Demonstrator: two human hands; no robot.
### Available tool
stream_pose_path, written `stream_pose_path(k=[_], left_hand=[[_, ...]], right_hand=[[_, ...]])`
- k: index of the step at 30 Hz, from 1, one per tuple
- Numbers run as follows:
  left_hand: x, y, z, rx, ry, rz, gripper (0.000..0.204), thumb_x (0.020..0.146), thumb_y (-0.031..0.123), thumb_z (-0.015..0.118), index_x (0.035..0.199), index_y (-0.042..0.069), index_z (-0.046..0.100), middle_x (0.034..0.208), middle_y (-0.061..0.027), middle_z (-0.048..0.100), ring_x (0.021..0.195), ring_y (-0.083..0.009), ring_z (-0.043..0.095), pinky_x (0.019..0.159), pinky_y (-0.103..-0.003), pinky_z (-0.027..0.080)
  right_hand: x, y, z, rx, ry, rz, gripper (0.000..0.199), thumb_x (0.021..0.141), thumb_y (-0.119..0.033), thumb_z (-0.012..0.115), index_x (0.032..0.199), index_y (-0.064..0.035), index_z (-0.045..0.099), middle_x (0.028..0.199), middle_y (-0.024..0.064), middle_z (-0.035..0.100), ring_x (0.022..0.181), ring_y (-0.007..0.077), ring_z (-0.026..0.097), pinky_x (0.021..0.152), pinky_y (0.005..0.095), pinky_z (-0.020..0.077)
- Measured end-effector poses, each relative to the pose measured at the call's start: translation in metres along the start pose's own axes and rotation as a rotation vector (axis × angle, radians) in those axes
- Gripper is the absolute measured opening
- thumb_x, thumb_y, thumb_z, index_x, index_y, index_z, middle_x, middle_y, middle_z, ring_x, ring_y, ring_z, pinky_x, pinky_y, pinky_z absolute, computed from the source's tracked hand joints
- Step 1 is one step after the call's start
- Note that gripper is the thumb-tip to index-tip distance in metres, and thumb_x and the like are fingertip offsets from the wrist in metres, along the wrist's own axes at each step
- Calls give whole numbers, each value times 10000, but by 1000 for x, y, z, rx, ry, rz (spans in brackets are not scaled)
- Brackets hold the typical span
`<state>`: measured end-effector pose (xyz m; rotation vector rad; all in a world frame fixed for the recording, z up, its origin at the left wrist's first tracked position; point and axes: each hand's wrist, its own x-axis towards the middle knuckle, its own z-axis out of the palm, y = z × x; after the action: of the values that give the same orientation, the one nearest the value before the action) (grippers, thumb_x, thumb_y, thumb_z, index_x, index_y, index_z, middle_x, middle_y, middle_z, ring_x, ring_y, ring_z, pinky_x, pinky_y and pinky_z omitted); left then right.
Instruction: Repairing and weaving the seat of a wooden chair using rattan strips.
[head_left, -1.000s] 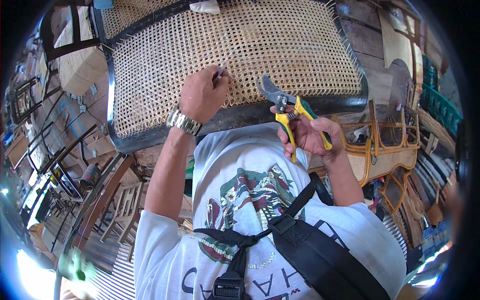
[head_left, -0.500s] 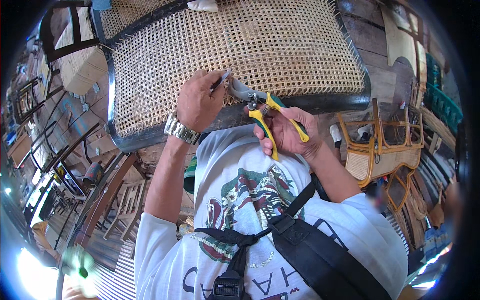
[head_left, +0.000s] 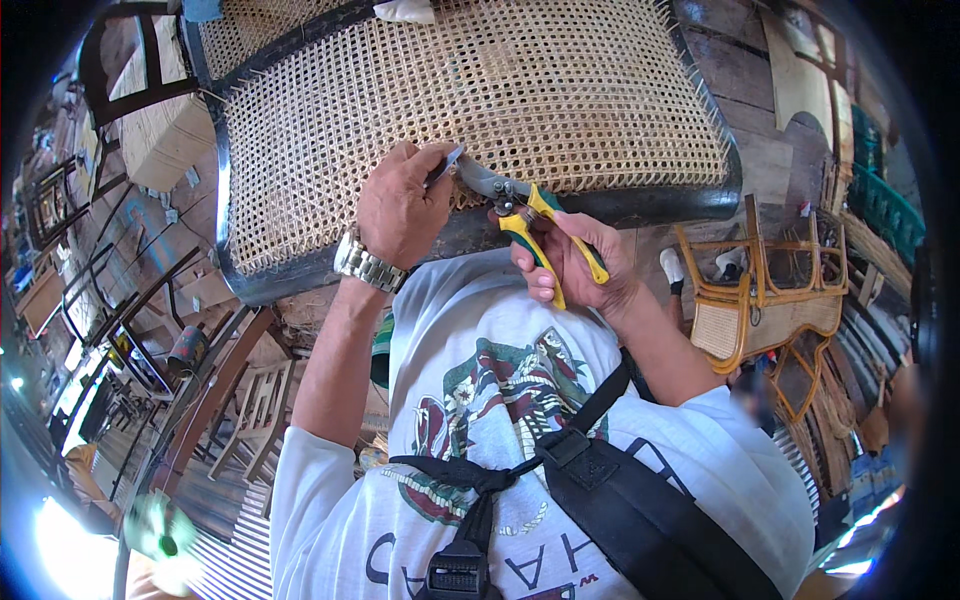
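Observation:
My right hand (head_left: 580, 265) is wrapped round pruning shears (head_left: 500, 190) with yellow and green handles. Their curved jaws point up and left, at the near edge of a woven cane panel (head_left: 480, 90) in a dark frame (head_left: 640, 205). Close by, my left hand (head_left: 405, 195) rests over the same edge, its fingers pinched round a small tool with a flat, pale metal tip (head_left: 447, 162). Most of that tool is hidden in my fingers. The tip lies right beside the shears' jaws. What, if anything, is between the jaws I cannot make out.
To the right stands a yellow-brown rattan chair frame (head_left: 770, 300), with a person's foot (head_left: 671, 265) near it. Dark chair frames (head_left: 130, 300) and a slatted wooden piece (head_left: 255, 415) fill the left side. A white scrap (head_left: 405, 11) lies on the panel's far edge.
The shears' handles have come a little closer together in my right hand. My left hand has shifted slightly to the right, still at the cane panel's edge.

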<state>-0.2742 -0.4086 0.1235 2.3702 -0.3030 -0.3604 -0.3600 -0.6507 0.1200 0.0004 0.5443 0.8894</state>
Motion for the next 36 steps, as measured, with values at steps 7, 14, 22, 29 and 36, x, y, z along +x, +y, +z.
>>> stream_pose_path(k=[7, 14, 22, 29, 36], left_hand=[[-1, 3, 2, -56, 43, -6, 323, 862, 66, 672, 1179, 119, 707, 922, -122, 664, 729, -287, 658, 626, -391, 533], [-14, -3, -21, -86, 252, -260, 356, 936, 7, 648, 1280, 94, 672, 949, -11, 693, 640, -50, 592, 514, -221, 458], [-42, 35, 0, 167, -330, 109, 469, 892, 5, 566, 1330, 170, 597, 1451, -83, 574, 837, -285, 744, 650, -397, 616], [-65, 34, -22, 154, -159, -52, 470, 879, 15, 602, 1323, 168, 599, 1448, -67, 573, 964, -327, 724, 754, -419, 607], [-103, 26, -27, 61, -80, -201, 440, 903, 23, 612, 1328, 139, 601, 1437, -98, 578, 1047, -322, 702, 825, -411, 591]], right_hand=[[0, 3, -3, 12, 30, -36, 536, 991, -350, 555, 1370, 26, 505, 972, 143, 615, 674, 155, 536, 626, 306, 465], [-29, -12, 18, -412, -51, 73, 914, 817, -376, 701, 1505, 85, 315, 998, 174, 614, 734, 198, 659, 643, 319, 525], [-50, -98, 79, -1492, 512, -543, 559, 951, -358, 628, 1382, -10, 552, 1082, 86, 636, 964, 147, 595, 887, 307, 474], [104, -153, 96, -2694, 255, -1078, 730, 927, -439, 691, 1510, -79, 437, 1256, 178, 623, 1158, 350, 613, 990, 432, 489], [247, -131, 146, -3127, -68, -694, 830, 871, -550, 688, 1493, -61, 436, 1418, 244, 502, 1314, 419, 472, 1112, 520, 377]])
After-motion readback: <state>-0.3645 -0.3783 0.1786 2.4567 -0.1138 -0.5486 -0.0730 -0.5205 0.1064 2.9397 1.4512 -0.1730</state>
